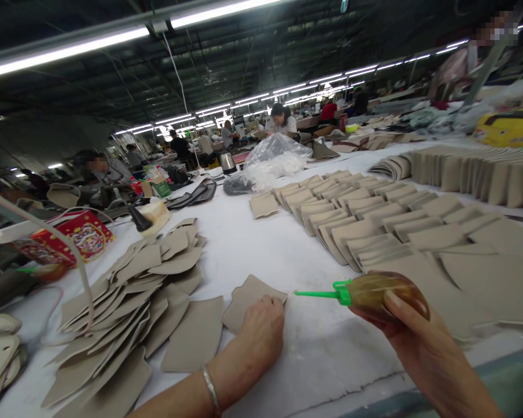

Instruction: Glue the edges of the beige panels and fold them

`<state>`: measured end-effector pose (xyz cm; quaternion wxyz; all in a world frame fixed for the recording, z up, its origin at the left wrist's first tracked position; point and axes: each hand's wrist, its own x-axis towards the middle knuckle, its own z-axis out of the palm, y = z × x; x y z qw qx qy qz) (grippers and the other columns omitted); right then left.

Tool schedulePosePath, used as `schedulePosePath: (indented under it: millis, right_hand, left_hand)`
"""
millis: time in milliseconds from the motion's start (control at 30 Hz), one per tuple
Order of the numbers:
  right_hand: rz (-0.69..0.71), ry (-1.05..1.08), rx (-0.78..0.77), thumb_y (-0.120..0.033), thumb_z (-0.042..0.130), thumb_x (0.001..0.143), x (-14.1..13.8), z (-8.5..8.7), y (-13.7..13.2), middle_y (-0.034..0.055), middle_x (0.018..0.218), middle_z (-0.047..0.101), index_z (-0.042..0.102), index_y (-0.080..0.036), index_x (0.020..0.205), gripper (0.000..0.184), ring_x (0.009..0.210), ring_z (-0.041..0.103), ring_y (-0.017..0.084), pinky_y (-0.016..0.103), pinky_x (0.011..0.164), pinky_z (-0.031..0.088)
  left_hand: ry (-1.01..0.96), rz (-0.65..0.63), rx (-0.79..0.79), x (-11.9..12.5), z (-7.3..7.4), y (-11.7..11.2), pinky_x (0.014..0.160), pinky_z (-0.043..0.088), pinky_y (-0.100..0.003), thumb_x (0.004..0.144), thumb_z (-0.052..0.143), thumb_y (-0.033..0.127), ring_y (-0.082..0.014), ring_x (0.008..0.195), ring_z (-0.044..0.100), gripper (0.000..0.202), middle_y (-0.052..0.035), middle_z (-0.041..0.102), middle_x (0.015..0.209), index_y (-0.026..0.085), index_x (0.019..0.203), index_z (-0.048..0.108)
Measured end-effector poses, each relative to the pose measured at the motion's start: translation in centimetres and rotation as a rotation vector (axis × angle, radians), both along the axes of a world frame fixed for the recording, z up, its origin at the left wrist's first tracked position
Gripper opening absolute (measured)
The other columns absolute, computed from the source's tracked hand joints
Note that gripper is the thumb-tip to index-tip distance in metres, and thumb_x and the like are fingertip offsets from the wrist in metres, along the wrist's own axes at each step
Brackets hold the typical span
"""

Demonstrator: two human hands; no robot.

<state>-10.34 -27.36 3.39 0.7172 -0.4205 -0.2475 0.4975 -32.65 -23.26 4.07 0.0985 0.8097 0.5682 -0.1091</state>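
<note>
My right hand [412,331] grips a brown, rounded squeeze bottle [383,293], its thin green nozzle pointing left above the white tabletop. My left hand [261,328], a silver bangle at its wrist, is closed on the right edge of a beige panel [248,296] that lies on the table. Its fingertips are tucked under and partly hidden. Left of that panel lies another flat beige piece [194,337], beside a loose heap of similar beige panels [131,296]. The nozzle tip is a little right of my left hand, apart from the panel.
Overlapping rows of folded beige pieces [357,215] spread across the right side, with a standing row [475,168] behind. Further back are a clear plastic bag [274,157] and a kettle [228,163]. A red box [74,235] and a curved pale tube [76,252] are at left. People work beyond.
</note>
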Motion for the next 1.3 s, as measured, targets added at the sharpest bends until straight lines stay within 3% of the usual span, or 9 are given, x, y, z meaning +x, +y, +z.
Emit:
schedulePosePath:
  millis: [233, 367, 533, 800, 1033, 1300]
  right_hand:
    - [0.014, -0.328, 0.026, -0.044, 0.088, 0.061, 0.3, -0.2, 0.6, 0.0061, 0.097, 0.071, 0.063, -0.025, 0.112, 0.060, 0.086, 0.068, 0.027, 0.036, 0.074, 0.060]
    - [-0.009, -0.702, 0.034, -0.053, 0.085, 0.060, -0.4, -0.3, 1.5, 0.0047, 0.096, 0.067, 0.062, -0.027, 0.112, 0.062, 0.085, 0.064, 0.028, 0.036, 0.074, 0.055]
    - [0.004, -0.908, 0.047, -0.056, 0.083, 0.062, -1.4, -0.3, 2.3, 0.0042, 0.099, 0.064, 0.061, -0.027, 0.111, 0.061, 0.087, 0.062, 0.029, 0.041, 0.080, 0.050]
    - [-0.003, -0.736, -0.013, -0.056, 0.082, 0.062, -1.6, -1.0, 2.4, 0.0001, 0.096, 0.063, 0.059, -0.031, 0.114, 0.062, 0.084, 0.061, 0.024, 0.030, 0.073, 0.050]
    - [0.002, -0.897, -0.038, -0.059, 0.079, 0.064, -1.1, -2.8, 2.5, 0.0020, 0.098, 0.063, 0.059, -0.029, 0.113, 0.061, 0.087, 0.061, 0.027, 0.036, 0.076, 0.052]
    - [0.009, -0.814, -0.017, -0.054, 0.080, 0.067, -1.1, -3.4, 2.5, 0.0026, 0.096, 0.065, 0.060, -0.029, 0.115, 0.058, 0.084, 0.063, 0.026, 0.035, 0.072, 0.056]
  left_hand:
    - [-0.247, -0.176, -0.039, -3.1, 0.6, 2.8, 0.077, 0.046, -0.028, 0.084, 0.041, 0.012, -0.0197, 0.090, 0.065, 0.035, -0.0011, 0.073, 0.095, 0.027, 0.102, 0.066]
    - [-0.289, -0.157, -0.027, -2.9, 0.0, 3.4, 0.068, 0.043, -0.026, 0.086, 0.039, 0.014, -0.0188, 0.082, 0.065, 0.033, -0.0019, 0.073, 0.090, 0.025, 0.096, 0.068]
    - [-0.368, -0.146, -0.002, -2.7, -0.9, 3.4, 0.071, 0.044, -0.027, 0.087, 0.038, 0.016, -0.0194, 0.084, 0.065, 0.034, -0.0028, 0.073, 0.092, 0.025, 0.100, 0.067]
    - [-0.398, -0.148, -0.046, -3.5, -0.9, 3.8, 0.070, 0.045, -0.027, 0.083, 0.041, 0.018, -0.0198, 0.080, 0.063, 0.027, -0.0030, 0.072, 0.088, 0.023, 0.091, 0.067]
    - [-0.409, -0.156, -0.096, -3.6, -0.4, 3.8, 0.073, 0.044, -0.025, 0.081, 0.044, 0.017, -0.0197, 0.088, 0.064, 0.033, -0.0019, 0.073, 0.097, 0.025, 0.103, 0.066]
    - [-0.434, -0.159, -0.084, -3.6, -0.6, 3.9, 0.067, 0.042, -0.027, 0.079, 0.043, 0.017, -0.0206, 0.082, 0.064, 0.035, -0.0033, 0.073, 0.092, 0.025, 0.103, 0.067]
